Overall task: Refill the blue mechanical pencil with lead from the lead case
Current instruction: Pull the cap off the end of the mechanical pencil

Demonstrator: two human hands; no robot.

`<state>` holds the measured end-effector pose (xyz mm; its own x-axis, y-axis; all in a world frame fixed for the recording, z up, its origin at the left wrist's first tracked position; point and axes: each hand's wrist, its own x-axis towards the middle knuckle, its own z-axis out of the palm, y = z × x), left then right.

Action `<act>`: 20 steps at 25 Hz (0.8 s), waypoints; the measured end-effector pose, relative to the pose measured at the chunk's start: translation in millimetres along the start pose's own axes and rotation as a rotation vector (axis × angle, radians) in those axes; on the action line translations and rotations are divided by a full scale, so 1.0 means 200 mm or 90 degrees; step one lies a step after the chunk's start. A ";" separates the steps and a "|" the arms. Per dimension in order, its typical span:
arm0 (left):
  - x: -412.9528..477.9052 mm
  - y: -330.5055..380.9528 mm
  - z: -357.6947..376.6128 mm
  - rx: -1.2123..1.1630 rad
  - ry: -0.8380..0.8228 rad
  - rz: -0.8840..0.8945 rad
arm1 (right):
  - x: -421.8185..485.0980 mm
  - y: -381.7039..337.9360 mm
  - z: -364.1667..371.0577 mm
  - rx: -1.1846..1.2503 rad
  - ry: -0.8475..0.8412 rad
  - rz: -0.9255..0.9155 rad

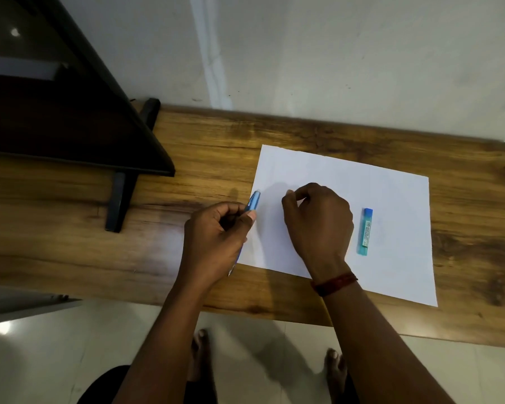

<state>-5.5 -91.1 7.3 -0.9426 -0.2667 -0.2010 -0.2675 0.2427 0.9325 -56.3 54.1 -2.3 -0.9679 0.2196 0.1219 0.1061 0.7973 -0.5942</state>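
My left hand (215, 240) grips the blue mechanical pencil (253, 202) at the left edge of a white paper sheet (391, 199). The pencil's upper end sticks out past my fingers and its tip shows below my palm. My right hand (318, 220) hovers over the paper with thumb and forefinger pinched together; whether anything is between them is too small to tell. The blue lead case (365, 231) lies on the paper just right of my right hand, untouched.
The paper lies on a wooden table (187, 153) against a pale wall. A dark monitor on a black stand (120, 199) occupies the table's left part. My bare feet (200, 354) stand on the tiled floor below the near edge.
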 end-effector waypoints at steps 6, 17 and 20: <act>0.01 0.00 -0.02 0.025 0.011 -0.024 | -0.01 -0.01 0.03 -0.056 -0.015 -0.005; -0.01 0.07 0.09 0.040 -0.058 -0.014 | 0.03 0.06 -0.15 0.308 -0.142 0.170; -0.02 0.08 0.13 0.079 -0.069 0.041 | 0.00 0.10 -0.20 0.379 -0.223 0.164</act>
<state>-11.2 -61.0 15.6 -0.9729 -0.1464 -0.1792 -0.2219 0.3706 0.9019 -44.6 93.0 17.6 -0.9557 0.0862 -0.2814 0.2943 0.2830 -0.9128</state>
